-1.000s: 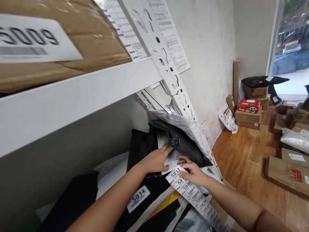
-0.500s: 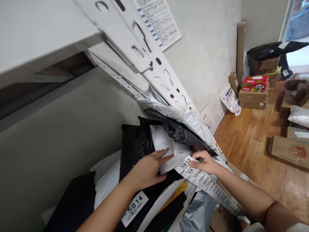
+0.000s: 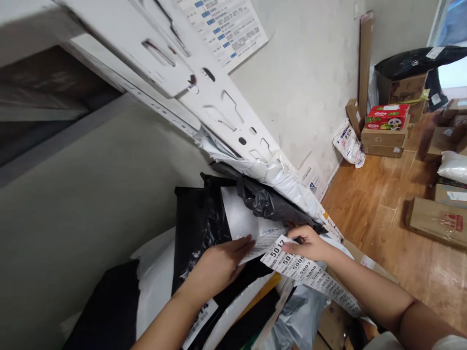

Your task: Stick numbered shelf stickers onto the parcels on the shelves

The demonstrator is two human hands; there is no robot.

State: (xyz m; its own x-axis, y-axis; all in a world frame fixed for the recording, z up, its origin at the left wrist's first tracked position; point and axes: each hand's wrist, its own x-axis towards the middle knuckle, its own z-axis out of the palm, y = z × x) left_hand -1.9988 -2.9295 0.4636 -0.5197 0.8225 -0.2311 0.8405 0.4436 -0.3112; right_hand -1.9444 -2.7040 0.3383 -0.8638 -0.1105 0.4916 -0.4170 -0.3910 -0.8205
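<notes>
My left hand (image 3: 222,262) lies at the near edge of a white printed packet (image 3: 239,214), its fingers drawn together on top and its thumb hidden. The packet sits against a black plastic mailing bag (image 3: 193,218). In my right hand (image 3: 304,243), pinched between thumb and fingers, is a long strip of numbered barcode labels (image 3: 310,272), with 5017 at its top end. The tips of some right fingers disappear behind the strip and a crumpled dark bag (image 3: 266,199). Below my left wrist, a number label (image 3: 200,321) on a black bag is partly covered.
A white perforated shelf post (image 3: 219,102) slants across the view, with packed mailers standing beside it. White mailers (image 3: 156,282) lean at the left. On the wooden floor to the right are cartons (image 3: 383,138), a red box (image 3: 386,116) and a flat carton (image 3: 436,218).
My left hand has slid slightly down the white packet, and its spread fingers have come together. The 5014 label is now more covered. The view has shifted a little; my right hand keeps the strip.
</notes>
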